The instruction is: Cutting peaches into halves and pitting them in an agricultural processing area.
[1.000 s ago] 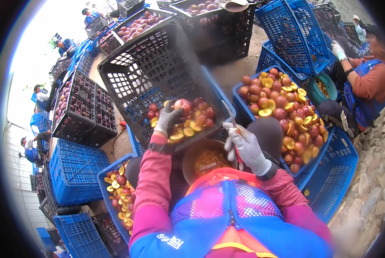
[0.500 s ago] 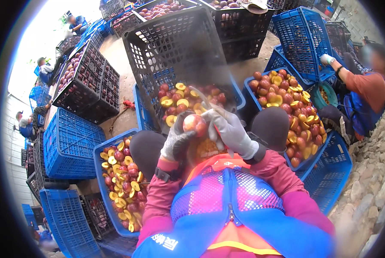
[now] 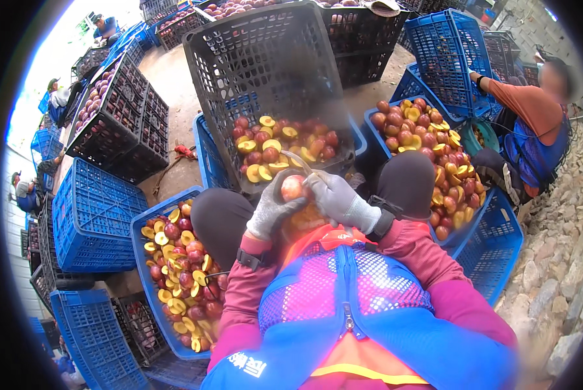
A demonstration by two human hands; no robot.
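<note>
My gloved left hand (image 3: 270, 211) is wrapped round a reddish plum (image 3: 292, 188) in front of my vest. Close beside it, my gloved right hand (image 3: 344, 203) grips a small knife with a curved blade (image 3: 296, 160), its tip pointing up and to the left. The right hand's fingers are against the plum's right side; where the edge meets the fruit is hidden. Just beyond my hands, whole plums and yellow-fleshed plum halves (image 3: 269, 156) lie in a tilted black crate (image 3: 259, 65). A blurred container of yellowish pieces (image 3: 307, 220) shows partly below the hands.
Blue crates of halved plums stand at my left (image 3: 186, 273) and right (image 3: 428, 149) knees. More blue crates (image 3: 99, 218) and black crates (image 3: 119, 123) are stacked at left. A co-worker (image 3: 532, 123) sits at right beside a green basin (image 3: 483, 138). Stones (image 3: 558, 260) edge the right side.
The view has shifted slightly. My right hand has turned and closed in on the plum, which stays in my left hand. At right, the co-worker's arm has moved behind an upright blue crate.
</note>
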